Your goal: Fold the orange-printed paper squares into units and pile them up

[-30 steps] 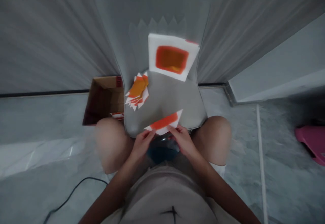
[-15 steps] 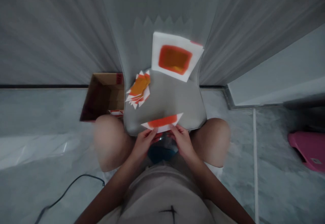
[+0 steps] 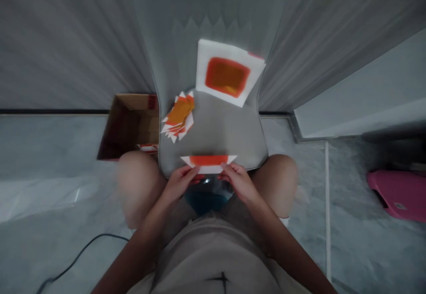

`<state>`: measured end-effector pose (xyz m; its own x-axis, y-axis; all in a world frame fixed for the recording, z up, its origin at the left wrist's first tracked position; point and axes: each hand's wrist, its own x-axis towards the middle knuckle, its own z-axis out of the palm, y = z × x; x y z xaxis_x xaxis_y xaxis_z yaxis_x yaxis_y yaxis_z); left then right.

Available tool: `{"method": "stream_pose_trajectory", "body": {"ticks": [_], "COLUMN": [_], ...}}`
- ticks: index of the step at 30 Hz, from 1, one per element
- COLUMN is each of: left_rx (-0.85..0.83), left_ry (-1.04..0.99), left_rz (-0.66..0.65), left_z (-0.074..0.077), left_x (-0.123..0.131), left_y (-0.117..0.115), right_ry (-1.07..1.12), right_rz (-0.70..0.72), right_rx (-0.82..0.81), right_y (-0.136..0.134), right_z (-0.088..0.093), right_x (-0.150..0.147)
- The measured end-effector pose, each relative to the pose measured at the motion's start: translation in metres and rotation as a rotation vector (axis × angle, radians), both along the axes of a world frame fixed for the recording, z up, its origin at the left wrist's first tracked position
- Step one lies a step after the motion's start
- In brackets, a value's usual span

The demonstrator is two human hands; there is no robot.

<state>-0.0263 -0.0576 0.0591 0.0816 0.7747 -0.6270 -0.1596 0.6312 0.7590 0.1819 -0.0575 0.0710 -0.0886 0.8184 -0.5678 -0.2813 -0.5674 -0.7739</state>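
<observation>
Both hands pinch a folded paper [image 3: 208, 163], white with an orange band, at the near edge of the grey chair seat [image 3: 216, 129]. The left hand [image 3: 178, 183] grips its left end and the right hand [image 3: 240, 182] its right end, fingers closed on it. On the seat's left side lies a pile of folded pieces [image 3: 178, 116]. At the seat's far end a stack of flat sheets [image 3: 228, 74] leans on the backrest. A cardboard box [image 3: 128, 127] stands on the floor just left of the seat.
</observation>
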Motion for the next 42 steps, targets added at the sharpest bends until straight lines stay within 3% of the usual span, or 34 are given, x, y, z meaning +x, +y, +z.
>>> {"method": "stream_pose_trajectory", "body": {"ticks": [11, 20, 25, 30, 42], "left_rx": [0.068, 0.086, 0.064, 0.080, 0.075], "left_ry": [0.035, -0.093, -0.136, -0.181, 0.010], "left_rz": [-0.027, 0.248, 0.288, 0.322, 0.437], "left_z": [-0.010, -0.014, -0.017, -0.012, -0.011], "left_x": [-0.006, 0.000, 0.004, 0.007, -0.009], "left_y": [0.003, 0.005, 0.007, 0.009, 0.004], "right_ry": [0.028, 0.112, 0.076, 0.067, -0.065], "right_rz": [-0.045, -0.035, -0.060, 0.004, 0.018], "right_rx": [0.012, 0.035, 0.053, 0.130, 0.098], "right_y": [0.003, 0.000, 0.001, 0.001, 0.007], "right_z": [-0.003, -0.001, 0.005, 0.010, -0.018], "right_x": [0.011, 0.009, 0.015, 0.021, 0.030]}}
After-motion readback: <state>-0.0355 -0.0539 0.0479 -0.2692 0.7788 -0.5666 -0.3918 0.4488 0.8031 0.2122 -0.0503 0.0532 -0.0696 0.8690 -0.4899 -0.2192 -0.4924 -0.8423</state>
